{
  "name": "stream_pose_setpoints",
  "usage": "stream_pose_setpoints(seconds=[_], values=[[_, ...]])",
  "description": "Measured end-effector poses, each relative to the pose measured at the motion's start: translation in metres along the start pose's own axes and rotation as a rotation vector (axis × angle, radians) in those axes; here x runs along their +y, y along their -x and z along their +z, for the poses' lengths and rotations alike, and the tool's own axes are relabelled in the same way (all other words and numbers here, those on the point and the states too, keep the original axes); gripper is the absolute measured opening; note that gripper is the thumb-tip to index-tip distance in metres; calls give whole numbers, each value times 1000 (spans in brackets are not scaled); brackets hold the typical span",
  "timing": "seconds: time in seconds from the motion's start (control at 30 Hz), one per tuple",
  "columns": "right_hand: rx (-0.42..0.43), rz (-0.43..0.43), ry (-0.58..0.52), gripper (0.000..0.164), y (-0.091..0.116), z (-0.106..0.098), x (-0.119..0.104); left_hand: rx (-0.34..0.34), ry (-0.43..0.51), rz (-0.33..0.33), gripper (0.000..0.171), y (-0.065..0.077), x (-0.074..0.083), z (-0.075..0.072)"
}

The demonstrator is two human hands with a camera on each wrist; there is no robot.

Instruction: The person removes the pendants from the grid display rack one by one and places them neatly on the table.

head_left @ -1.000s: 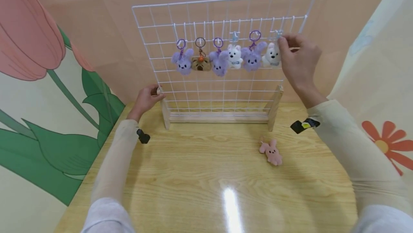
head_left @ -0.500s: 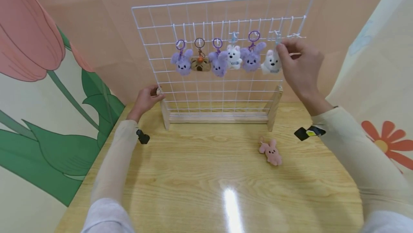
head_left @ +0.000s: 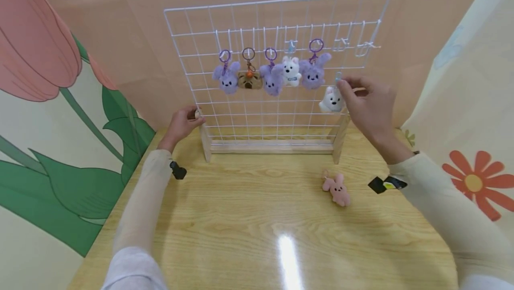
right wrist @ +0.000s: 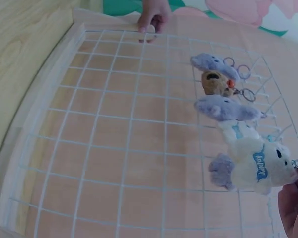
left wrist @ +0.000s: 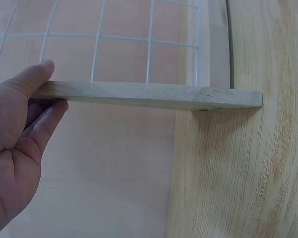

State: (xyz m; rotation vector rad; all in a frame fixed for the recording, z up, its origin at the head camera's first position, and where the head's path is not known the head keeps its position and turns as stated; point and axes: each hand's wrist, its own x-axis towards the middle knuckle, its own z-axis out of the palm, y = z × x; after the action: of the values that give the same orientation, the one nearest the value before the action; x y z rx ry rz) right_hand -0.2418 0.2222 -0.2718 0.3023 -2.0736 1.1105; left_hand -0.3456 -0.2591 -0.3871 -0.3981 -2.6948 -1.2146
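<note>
My right hand (head_left: 371, 107) pinches the light blue clasp of a white plush dog keychain (head_left: 332, 100), which hangs in front of the wire grid rack (head_left: 277, 107), below the hooks. In the right wrist view, blue lettering shows on the chest of this white plush keychain (right wrist: 268, 166). My left hand (head_left: 182, 125) grips the top of the rack's left wooden upright; in the left wrist view, thumb and fingers lie on either side of that wooden upright (left wrist: 139, 94). On the rack's hooks hang purple plush keychains (head_left: 229, 80), a brown one (head_left: 250, 80) and another white dog (head_left: 291, 71).
A pink plush bunny keychain (head_left: 339, 190) lies on the wooden table (head_left: 241, 209), in front of the rack's right foot. White hooks (head_left: 365, 48) without keychains stick out at the rack's upper right. Behind the rack stands a peach-coloured backdrop (head_left: 140, 35).
My right hand has taken the white plush dog off its hook and moved down with it. The left hand has stayed on the upright.
</note>
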Motion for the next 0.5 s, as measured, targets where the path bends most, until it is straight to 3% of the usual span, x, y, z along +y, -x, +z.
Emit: stream_pose_setpoints(seconds=[0.3, 0.5], values=[[-51, -20, -24, 27, 35, 9, 22, 5, 5, 1, 39, 0, -2, 1], [-89, -72, -66, 17, 57, 14, 37, 1, 16, -5, 46, -1, -3, 1]])
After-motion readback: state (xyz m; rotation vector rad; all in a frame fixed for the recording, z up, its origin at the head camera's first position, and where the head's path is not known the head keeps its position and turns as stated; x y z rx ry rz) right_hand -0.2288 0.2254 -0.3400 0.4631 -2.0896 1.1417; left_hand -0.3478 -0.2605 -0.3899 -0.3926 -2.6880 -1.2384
